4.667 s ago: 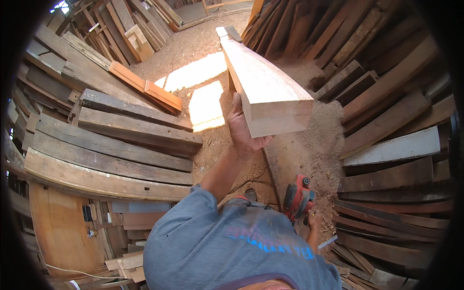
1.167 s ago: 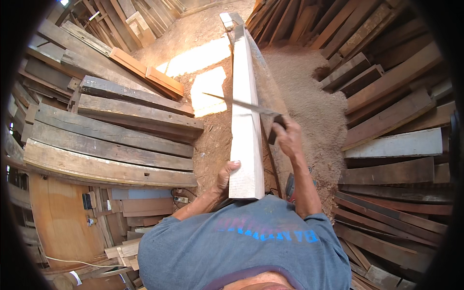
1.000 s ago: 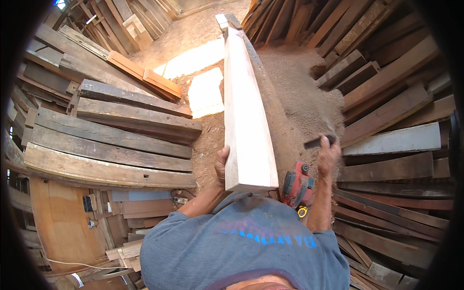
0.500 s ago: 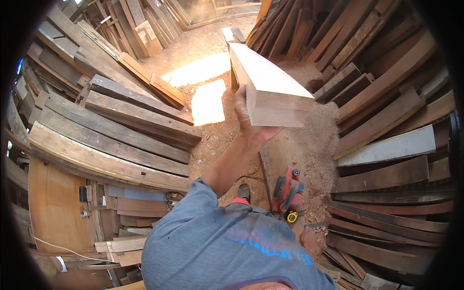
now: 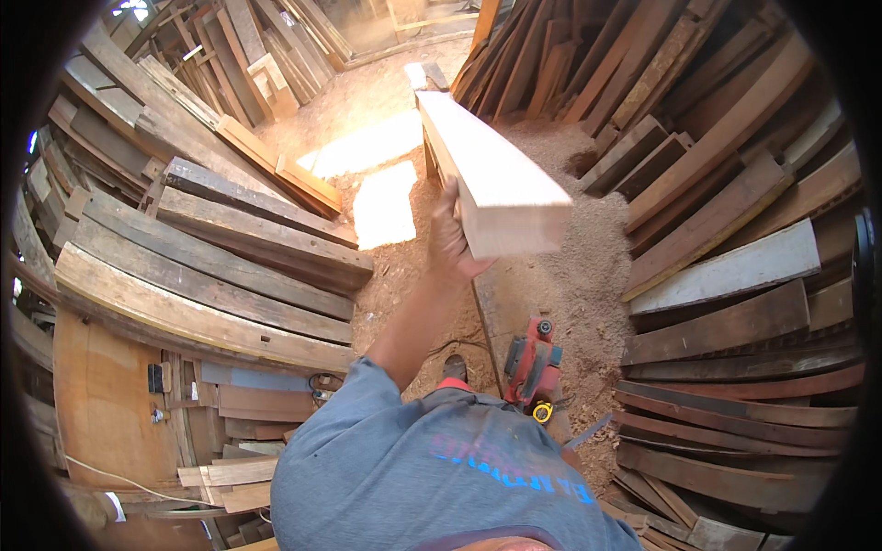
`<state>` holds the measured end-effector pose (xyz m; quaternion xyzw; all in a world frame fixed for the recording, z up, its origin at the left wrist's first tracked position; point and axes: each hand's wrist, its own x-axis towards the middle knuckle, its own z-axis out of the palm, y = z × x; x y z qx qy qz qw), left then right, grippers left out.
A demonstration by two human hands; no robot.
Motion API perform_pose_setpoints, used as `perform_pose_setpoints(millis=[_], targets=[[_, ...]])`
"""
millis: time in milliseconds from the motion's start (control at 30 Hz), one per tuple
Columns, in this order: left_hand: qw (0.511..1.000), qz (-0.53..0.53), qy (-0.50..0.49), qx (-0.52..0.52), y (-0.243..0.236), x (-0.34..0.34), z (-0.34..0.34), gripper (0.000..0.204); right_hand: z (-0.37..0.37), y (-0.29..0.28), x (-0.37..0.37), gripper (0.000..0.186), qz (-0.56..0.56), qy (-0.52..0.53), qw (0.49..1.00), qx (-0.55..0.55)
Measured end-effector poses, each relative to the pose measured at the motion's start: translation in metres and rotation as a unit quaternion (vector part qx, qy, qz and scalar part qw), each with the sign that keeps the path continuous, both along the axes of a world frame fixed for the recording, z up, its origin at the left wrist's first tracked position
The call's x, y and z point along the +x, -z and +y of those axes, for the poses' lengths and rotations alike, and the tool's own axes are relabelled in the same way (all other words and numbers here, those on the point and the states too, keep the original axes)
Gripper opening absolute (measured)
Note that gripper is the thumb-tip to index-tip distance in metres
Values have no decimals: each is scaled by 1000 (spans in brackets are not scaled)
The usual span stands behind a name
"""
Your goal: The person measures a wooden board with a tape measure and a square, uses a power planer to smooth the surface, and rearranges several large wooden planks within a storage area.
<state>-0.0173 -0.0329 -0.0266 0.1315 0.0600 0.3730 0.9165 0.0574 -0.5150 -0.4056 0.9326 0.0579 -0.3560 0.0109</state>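
Note:
A thick, pale, planed wooden beam [image 5: 496, 165] stretches away from me, its near end raised and its smooth top brightly lit. My left hand [image 5: 448, 237] is closed on its left side and lower edge near that end; part of the fingers is hidden by the wood. At the far end, the beam meets a dark block-like support [image 5: 426, 77]. My right hand does not show. Beside my shirt, low on the right, sticks out a thin grey metal strip [image 5: 588, 430]; what holds it is hidden.
Below the beam's near end sit a red electric planer [image 5: 533, 363] and a yellow-and-black tape measure [image 5: 542, 411]. Stacked old boards line the left [image 5: 220, 266] and right [image 5: 726, 321]. Sawdust and shavings [image 5: 588, 285] cover the floor. My shoe [image 5: 455, 367] shows below my forearm.
The beam's near end and my left hand have shifted left and slightly lower in the picture, while the whole view moved a little. The grey strip now shows closer to my shirt.

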Motion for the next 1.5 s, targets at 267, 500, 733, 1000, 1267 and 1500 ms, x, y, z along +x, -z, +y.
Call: perform_pose_setpoints(millis=[267,500,733,1000,1267,1500], targets=[[910,393,51,125,238,-60,-53,71,138,-85,57,44,21,-48,914,403],[716,658,-11,233,365,-58,-60,72,202,-20,20,54,189,-44,928,319],[555,787,52,263,354,-6,-29,93,226,-66,16,21,199,158,819,514],[584,752,87,293,364,28,9,115,251,-138,58,35,116,-49,866,484],[870,448,200,-45,389,-20,2,66,279,-158,47,58,246,-18,809,534],[896,413,163,-27,400,-35,-8,67,264,-129,16,59,246,-58,820,513]])
